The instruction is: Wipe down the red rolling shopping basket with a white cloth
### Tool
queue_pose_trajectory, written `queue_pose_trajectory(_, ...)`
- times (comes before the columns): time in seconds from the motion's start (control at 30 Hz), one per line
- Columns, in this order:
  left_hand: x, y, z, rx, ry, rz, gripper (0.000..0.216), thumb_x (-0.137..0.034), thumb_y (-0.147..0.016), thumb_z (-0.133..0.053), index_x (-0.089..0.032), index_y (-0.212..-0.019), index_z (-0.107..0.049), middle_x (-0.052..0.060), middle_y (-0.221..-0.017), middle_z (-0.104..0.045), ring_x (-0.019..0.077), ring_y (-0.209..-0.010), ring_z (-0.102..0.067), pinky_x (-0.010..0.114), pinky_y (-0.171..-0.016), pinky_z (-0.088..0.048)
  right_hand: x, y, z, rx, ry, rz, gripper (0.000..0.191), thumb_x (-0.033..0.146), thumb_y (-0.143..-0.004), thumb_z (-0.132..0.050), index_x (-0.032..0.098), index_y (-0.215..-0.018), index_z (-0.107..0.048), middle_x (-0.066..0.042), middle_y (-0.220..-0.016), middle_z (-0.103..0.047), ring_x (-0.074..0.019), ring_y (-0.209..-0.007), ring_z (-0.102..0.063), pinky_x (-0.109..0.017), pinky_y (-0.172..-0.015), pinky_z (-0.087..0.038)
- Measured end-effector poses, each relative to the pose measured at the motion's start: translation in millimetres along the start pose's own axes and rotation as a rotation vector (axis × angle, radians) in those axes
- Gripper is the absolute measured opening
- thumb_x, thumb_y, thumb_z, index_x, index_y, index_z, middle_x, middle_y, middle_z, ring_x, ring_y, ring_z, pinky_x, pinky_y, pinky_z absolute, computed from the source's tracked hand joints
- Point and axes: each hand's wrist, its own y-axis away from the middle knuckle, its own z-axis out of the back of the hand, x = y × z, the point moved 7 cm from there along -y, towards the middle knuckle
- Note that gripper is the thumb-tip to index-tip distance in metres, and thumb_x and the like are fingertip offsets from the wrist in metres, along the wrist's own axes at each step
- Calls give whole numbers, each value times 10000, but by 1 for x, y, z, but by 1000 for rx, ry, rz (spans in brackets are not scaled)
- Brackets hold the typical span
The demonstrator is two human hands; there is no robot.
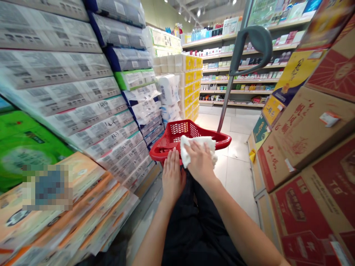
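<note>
A red plastic shopping basket with a perforated wall sits in front of my legs, tilted, its near rim towards me. My left hand lies against that near rim, fingers stretched out side by side and its thumb partly hidden. A folded white cloth is under my right hand, whose fingers press and grip it over the rim, right of my left hand. From the basket's right side rises a metal pole with a grey handle at its upper part.
Stacked packs of paper tissue wall the left side, with orange packs low beside me. Cardboard cartons are piled on the right. Beyond the tiled floor, shelves of goods stand at the back.
</note>
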Motion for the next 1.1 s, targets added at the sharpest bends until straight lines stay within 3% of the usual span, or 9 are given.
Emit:
queue_pose_trajectory(0.07,1,1,1,-15,-2,-23,745,-189,-888,-485,-100,-1548,-151,197,-1569,-341,284,-1498,-232,484,-1186,-300,21,0,-8,27,-41,82,458,184,-916,-443,173,-1360,-558,-97,-1486,-495,-245,-1404,-402,-491,-1203,-183)
queue_pose_trajectory(0.17,3,1,1,-17,-36,-33,732,-180,-891,-478,-103,-1547,-164,187,-1559,-366,270,-1492,-254,467,-1191,-297,18,3,-10,3,-88,138,460,187,-915,-459,211,-1364,-554,-68,-1484,-501,-224,-1403,-406,-479,-1207,-186)
queue_pose_trajectory(0.27,4,-1,1,-1,-61,-13,730,-137,-887,-452,-140,-1555,-158,144,-1576,-353,246,-1490,-265,450,-1197,-294,-13,6,-1,-32,-96,140,479,146,-890,-465,253,-1345,-568,-41,-1471,-518,-210,-1386,-432,-499,-1209,-169)
queue_pose_trajectory(0.5,0,-2,0,16,-39,10,786,-97,-847,-482,-149,-1558,-151,134,-1591,-326,253,-1495,-249,466,-1198,-293,-95,10,22,-101,-14,-79,524,109,-854,-440,265,-1335,-580,-57,-1375,-605,-248,-1341,-482,-597,-1183,-147)
queue_pose_trajectory(0.63,0,-2,0,27,-32,20,784,-96,-853,-474,-143,-1558,-135,134,-1599,-307,251,-1503,-223,470,-1198,-289,-72,10,15,-141,36,-144,493,118,-865,-443,194,-1329,-589,-99,-1392,-588,-274,-1351,-466,-575,-1191,-150)
queue_pose_trajectory(0.77,2,0,0,27,-9,-5,764,-163,-873,-499,-127,-1552,-152,162,-1587,-322,266,-1502,-226,477,-1193,-296,-1,9,-7,-114,-17,76,460,162,-899,-468,180,-1345,-577,-95,-1475,-508,-260,-1379,-428,-490,-1207,-172)
queue_pose_trajectory(0.87,4,1,0,11,-12,-26,771,-219,-883,-520,-101,-1548,-148,198,-1568,-343,282,-1498,-234,486,-1185,-306,22,10,-15,-93,-74,152,449,193,-911,-487,188,-1352,-570,-91,-1473,-511,-241,-1384,-422,-453,-1203,-192)
queue_pose_trajectory(0.97,4,1,0,29,-23,-30,762,-179,-887,-487,-118,-1555,-125,174,-1585,-322,265,-1502,-224,475,-1192,-299,11,11,-10,-79,-110,180,448,198,-914,-486,232,-1353,-566,-57,-1468,-521,-213,-1379,-433,-449,-1206,-177)
queue_pose_trajectory(1.1,2,-2,0,43,-23,-6,785,-113,-867,-457,-158,-1565,-101,130,-1609,-283,254,-1506,-211,472,-1199,-291,-40,13,6,-103,-72,113,472,162,-890,-476,257,-1341,-576,-44,-1449,-542,-221,-1359,-461,-496,-1202,-171)
